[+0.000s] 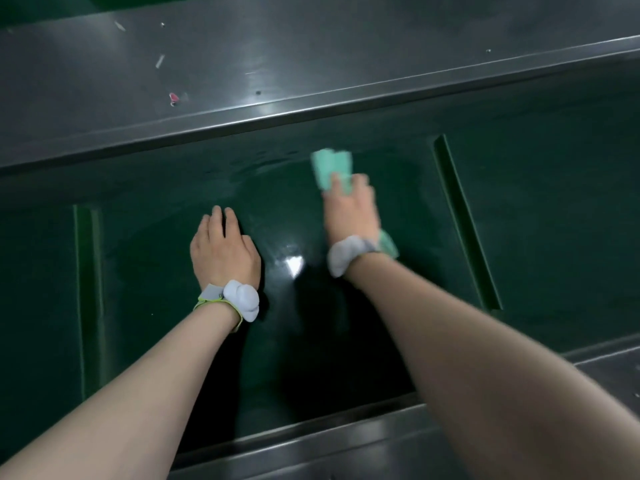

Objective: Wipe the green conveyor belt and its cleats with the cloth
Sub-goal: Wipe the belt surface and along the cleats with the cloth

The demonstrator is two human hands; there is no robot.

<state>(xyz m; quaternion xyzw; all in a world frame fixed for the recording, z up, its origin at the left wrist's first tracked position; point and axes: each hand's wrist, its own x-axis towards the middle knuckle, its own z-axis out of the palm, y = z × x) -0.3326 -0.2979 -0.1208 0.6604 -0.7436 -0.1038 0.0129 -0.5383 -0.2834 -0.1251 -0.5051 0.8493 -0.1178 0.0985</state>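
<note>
The dark green conveyor belt (540, 216) runs left to right between steel side rails. One raised cleat (88, 278) crosses it at the left and another cleat (464, 220) at the right. My right hand (349, 209) presses a light green cloth (332, 168) onto the belt near the far rail; the hand is blurred with motion, and part of the cloth trails by my wrist. My left hand (223, 247) rests flat on the belt with straight fingers, holding nothing. Wet streaks shine on the belt around the cloth.
A wide steel rail (311, 74) lies beyond the belt with small scraps (173, 98) of debris on it. A near steel rail (311, 441) borders the belt below my arms. White sensor bands wrap both wrists.
</note>
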